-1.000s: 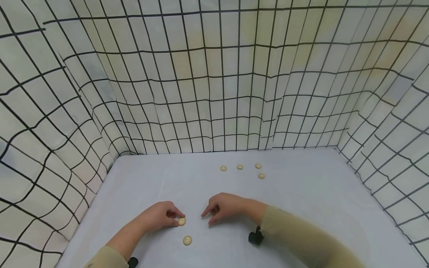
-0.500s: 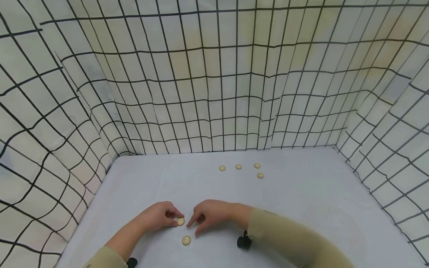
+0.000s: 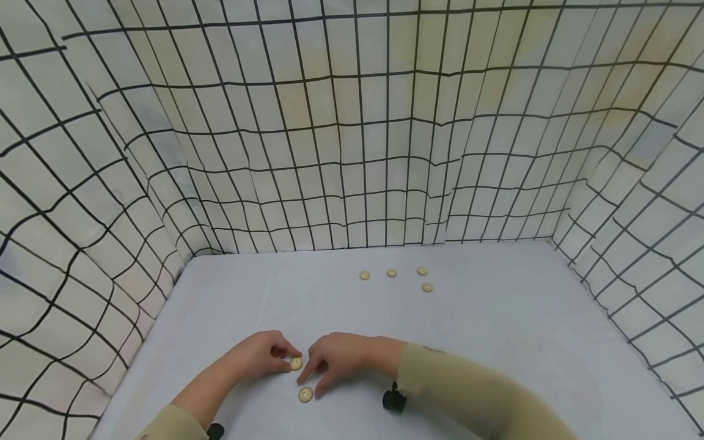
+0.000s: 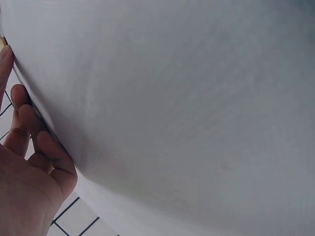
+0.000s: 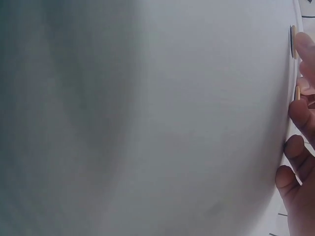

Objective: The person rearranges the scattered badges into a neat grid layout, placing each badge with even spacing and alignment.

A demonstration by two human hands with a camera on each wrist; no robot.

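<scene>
In the head view my left hand (image 3: pixel 258 356) pinches a round beige button (image 3: pixel 296 363) by its left side, between thumb and forefinger. Only a sliver of that button (image 4: pixel 4 41) shows at the left edge of the left wrist view, beside a fingertip. A second beige button (image 3: pixel 305 394) lies flat on the white table just nearer to me. My right hand (image 3: pixel 341 357) reaches over from the right with bent, parted fingers. Its thumb tip is right at the second button's edge, and its forefinger tip comes down between the two buttons.
Towards the back of the white table (image 3: pixel 495 342) lie several more beige buttons: three in a row, including one at the left (image 3: pixel 365 275), and one (image 3: pixel 427 287) in front of the row's right end. White walls with a black grid (image 3: pixel 341 183) surround the table.
My right hand has moved left and towards me, from beside the pinched button to the edge of the second one. The left hand and the buttons have stayed in place.
</scene>
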